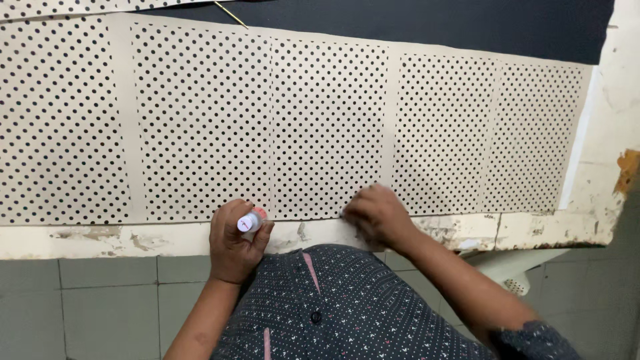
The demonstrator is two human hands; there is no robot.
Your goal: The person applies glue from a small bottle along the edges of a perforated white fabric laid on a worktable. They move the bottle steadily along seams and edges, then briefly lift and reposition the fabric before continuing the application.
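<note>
While pressed along the table's [100, 241] near edge: dotted cream sheets [327, 127], laid side by side, lower border under work. Left hand [233, 243] clenched around small white glue bottle [251, 221], cap on. Right hand [379, 215] flat on sheet edge, grasping nothing visible. Gluing progress indeterminate.

A worn, cream-painted surface [573, 230] is seen, chipped and stained along its near edge and at the right corner. A long sheet of cream paper with punched black dots [200, 113] is laid flat across it, the dots grouped in rectangular panels divided by plain strips. Dark fabric [433, 23] is spread behind the sheet, where a thin yellow stick [231, 15] lies.
</note>
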